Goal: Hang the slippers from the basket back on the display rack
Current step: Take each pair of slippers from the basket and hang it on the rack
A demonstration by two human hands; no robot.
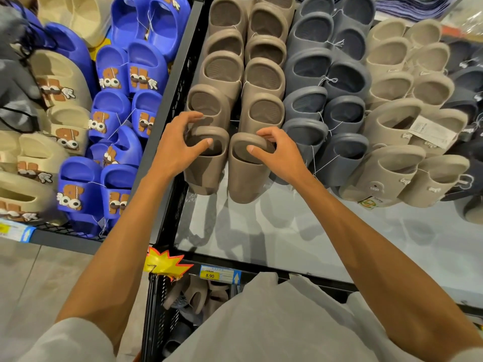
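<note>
Two taupe slippers hang at the bottom of the taupe column on the display rack (pixel 180 74). My left hand (pixel 180 145) grips the strap of the left taupe slipper (pixel 205 173). Around the strap of the right taupe slipper (pixel 247 178) my right hand (pixel 277 150) is closed. Both slippers point toe down, side by side. Below, a black basket (pixel 154 309) holds several more slippers (pixel 193 296), partly hidden by my white shirt.
Rows of grey slippers (pixel 326 105) and beige slippers (pixel 397 121) hang to the right. Blue cartoon slippers (pixel 117 113) and cream ones fill the left rack. A grey shelf (pixel 287 239) lies under the hanging rows, with an 8.90 price tag (pixel 217 275) on its edge.
</note>
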